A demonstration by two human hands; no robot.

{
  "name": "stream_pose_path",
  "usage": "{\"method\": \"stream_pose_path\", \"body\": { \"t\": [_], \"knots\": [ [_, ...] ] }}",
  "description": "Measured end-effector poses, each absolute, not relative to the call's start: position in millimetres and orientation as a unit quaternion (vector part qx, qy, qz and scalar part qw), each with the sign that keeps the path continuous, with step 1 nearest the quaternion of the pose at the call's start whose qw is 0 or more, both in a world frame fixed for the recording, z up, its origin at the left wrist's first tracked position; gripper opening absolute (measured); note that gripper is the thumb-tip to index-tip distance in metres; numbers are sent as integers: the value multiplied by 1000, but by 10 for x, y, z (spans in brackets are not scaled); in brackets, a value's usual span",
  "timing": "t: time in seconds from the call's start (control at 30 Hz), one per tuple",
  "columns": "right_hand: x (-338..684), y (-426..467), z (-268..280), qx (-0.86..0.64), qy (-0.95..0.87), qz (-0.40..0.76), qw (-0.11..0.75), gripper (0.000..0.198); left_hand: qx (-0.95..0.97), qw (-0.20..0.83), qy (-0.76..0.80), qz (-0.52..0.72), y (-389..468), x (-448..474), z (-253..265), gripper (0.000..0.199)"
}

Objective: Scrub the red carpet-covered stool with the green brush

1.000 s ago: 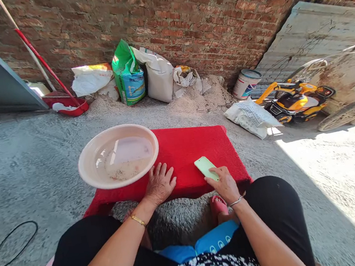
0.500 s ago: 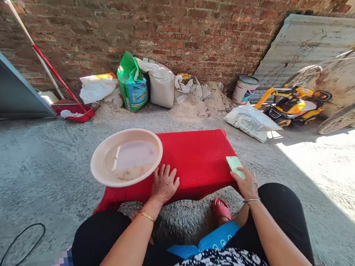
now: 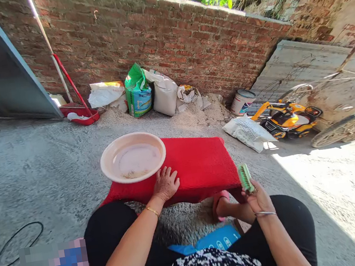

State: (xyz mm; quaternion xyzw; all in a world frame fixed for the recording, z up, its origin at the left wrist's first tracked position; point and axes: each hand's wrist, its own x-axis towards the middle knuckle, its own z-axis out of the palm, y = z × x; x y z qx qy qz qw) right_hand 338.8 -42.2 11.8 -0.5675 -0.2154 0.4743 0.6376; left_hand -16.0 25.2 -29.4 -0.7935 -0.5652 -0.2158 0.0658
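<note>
My right hand (image 3: 257, 196) grips a pale green scrubbing brush (image 3: 245, 178), its bristles turned toward the left and up, just off the right edge of the red cloth (image 3: 198, 161). The cloth covers a low, bench-like surface in front of my knees. Flat on its near edge lies my left hand (image 3: 166, 184), fingers spread and holding nothing. Close to those fingertips, at the left end of the cloth, stands a wide cream basin (image 3: 108, 170) of water, with small dark bits at the bottom.
Along the brick wall (image 3: 186, 56) stand a green and blue bag (image 3: 139, 95), a white sack (image 3: 164, 94), and a red dustpan (image 3: 90, 118). To the right are a bucket (image 3: 242, 102), a flat sack (image 3: 249, 133) and a yellow toy excavator (image 3: 291, 120). A black cable (image 3: 18, 228) lies on the left.
My right hand has turned over and moved slightly right, so the brush now shows its bristles instead of its smooth back. My left hand stays on the cloth. The view has tilted up.
</note>
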Motion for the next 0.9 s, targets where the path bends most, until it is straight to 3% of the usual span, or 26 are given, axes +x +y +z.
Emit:
{"method": "stream_pose_path", "body": {
  "t": [0.4,0.9],
  "knots": [
    [3060,-534,-5,-488,-157,630,583,28,-786,56,-574,-221,250,-167,-330,34],
    [2750,-630,-205,-439,-192,700,529,30,-789,24,-598,-142,228,-184,-244,38]
  ]
}}
